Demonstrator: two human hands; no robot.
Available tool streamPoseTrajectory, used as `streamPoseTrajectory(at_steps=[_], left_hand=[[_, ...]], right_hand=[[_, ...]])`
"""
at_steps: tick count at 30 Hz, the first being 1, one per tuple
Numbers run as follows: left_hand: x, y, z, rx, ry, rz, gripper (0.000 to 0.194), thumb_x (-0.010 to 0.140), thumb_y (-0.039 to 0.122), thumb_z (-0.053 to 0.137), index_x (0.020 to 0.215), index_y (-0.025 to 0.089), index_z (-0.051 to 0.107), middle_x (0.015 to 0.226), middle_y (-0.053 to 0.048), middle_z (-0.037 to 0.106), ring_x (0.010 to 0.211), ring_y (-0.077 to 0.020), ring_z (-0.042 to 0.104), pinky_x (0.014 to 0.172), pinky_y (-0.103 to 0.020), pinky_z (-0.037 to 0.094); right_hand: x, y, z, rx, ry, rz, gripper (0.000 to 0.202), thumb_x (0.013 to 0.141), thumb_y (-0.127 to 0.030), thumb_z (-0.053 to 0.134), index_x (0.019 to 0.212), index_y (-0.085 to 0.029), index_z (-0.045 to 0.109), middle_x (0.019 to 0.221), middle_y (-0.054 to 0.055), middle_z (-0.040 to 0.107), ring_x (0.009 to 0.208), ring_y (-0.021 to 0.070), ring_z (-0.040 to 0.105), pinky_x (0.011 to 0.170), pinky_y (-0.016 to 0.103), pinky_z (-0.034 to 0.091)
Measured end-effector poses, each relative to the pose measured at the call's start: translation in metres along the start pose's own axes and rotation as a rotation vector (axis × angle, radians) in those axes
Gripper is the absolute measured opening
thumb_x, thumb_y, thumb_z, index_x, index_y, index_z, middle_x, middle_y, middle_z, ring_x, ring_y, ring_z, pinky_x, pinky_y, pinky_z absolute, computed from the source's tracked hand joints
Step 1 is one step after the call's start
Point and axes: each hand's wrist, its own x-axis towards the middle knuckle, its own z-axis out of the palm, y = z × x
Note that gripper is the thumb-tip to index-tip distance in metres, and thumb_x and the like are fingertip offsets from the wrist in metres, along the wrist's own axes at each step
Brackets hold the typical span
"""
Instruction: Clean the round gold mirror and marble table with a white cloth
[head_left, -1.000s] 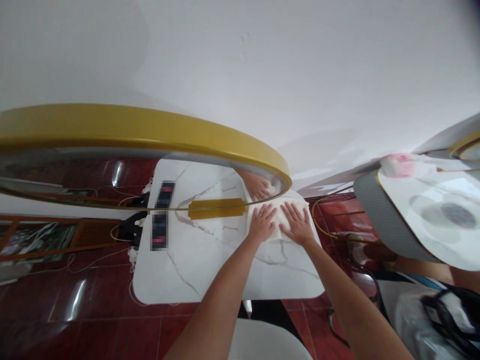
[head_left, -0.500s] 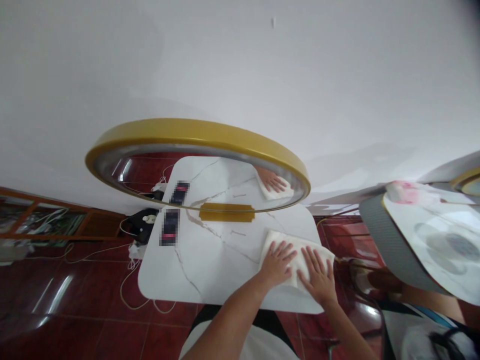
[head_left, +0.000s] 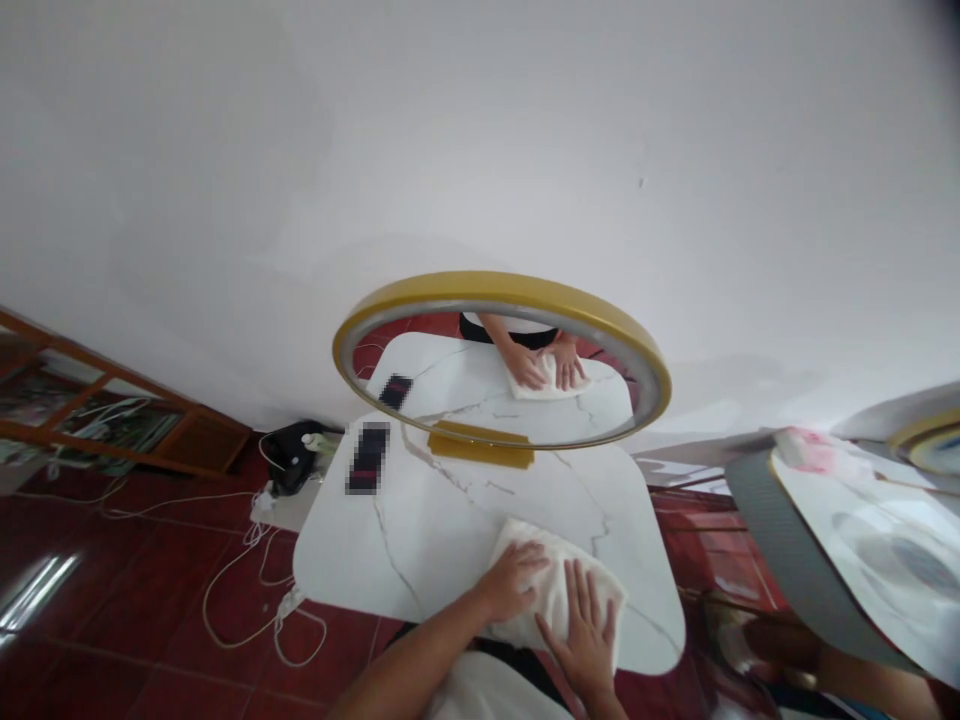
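Observation:
A folded white cloth (head_left: 555, 575) lies on the white marble-patterned tabletop (head_left: 442, 530), near its front edge. My left hand (head_left: 512, 580) presses flat on the cloth's left part with the fingers stretched out. On its right part rests my right hand (head_left: 585, 635), palm down and fingers spread. Neither hand grips the cloth. Behind them an oval mirror (head_left: 502, 290) with a gold frame stands on a gold base (head_left: 480, 447), and it reflects both hands and the cloth.
A dark pixelated object (head_left: 367, 458) lies at the table's left. A black bag (head_left: 291, 455) and white cables (head_left: 225, 590) are beyond that side. Another table (head_left: 892, 530) with a pink-and-white packet (head_left: 814, 455) stands at right, a person's leg below it. A wooden cabinet (head_left: 202, 430) is far left.
Both hands and the cloth have moved toward the table's front edge and a little left across the top. The view has shifted, so the mirror appears further right.

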Motion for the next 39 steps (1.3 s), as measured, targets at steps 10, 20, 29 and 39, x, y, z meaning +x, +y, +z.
streamPoseTrajectory(at_steps=[10,20,29,39], left_hand=[[-0.069,-0.063,-0.074,-0.204,0.509,-0.347,0.039,0.084,0.022,0.039,0.118,0.023,0.059,0.117,-0.006,0.060,0.113,-0.0187,0.054,0.101,-0.036,0.041],[-0.115,-0.125,-0.208,0.558,0.722,-0.869,0.055,0.086,0.027,0.043,0.140,0.019,0.038,0.109,-0.013,0.052,0.102,-0.0264,0.054,0.084,-0.037,0.042],[-0.098,-0.106,-0.228,0.437,1.005,-0.498,0.044,0.087,0.026,0.040,0.130,0.015,0.045,0.114,-0.013,0.051,0.109,-0.0253,0.050,0.092,-0.040,0.042],[-0.062,0.038,-0.350,0.045,1.377,0.204,0.042,0.095,0.039,0.033,0.134,0.026,0.041,0.134,-0.010,0.036,0.130,-0.0210,0.033,0.111,-0.042,0.026]], right_hand=[[0.031,-0.080,0.037,-0.047,-0.223,-0.060,0.082,0.079,-0.061,0.038,0.147,-0.018,0.021,0.152,0.005,0.023,0.142,0.0284,0.011,0.112,0.057,0.003],[0.031,-0.115,0.047,-0.042,-0.198,0.091,0.079,0.077,-0.057,0.040,0.145,-0.021,0.027,0.150,0.003,0.028,0.141,0.0270,0.017,0.113,0.056,0.008],[0.038,-0.125,0.054,0.150,-0.193,0.163,0.064,0.075,-0.042,0.045,0.138,-0.028,0.041,0.141,0.003,0.046,0.133,0.0284,0.036,0.106,0.054,0.031],[0.144,-0.181,-0.030,0.412,0.110,-0.204,0.058,0.079,-0.012,0.038,0.133,-0.030,0.047,0.122,0.004,0.060,0.112,0.0210,0.056,0.093,0.040,0.049]])
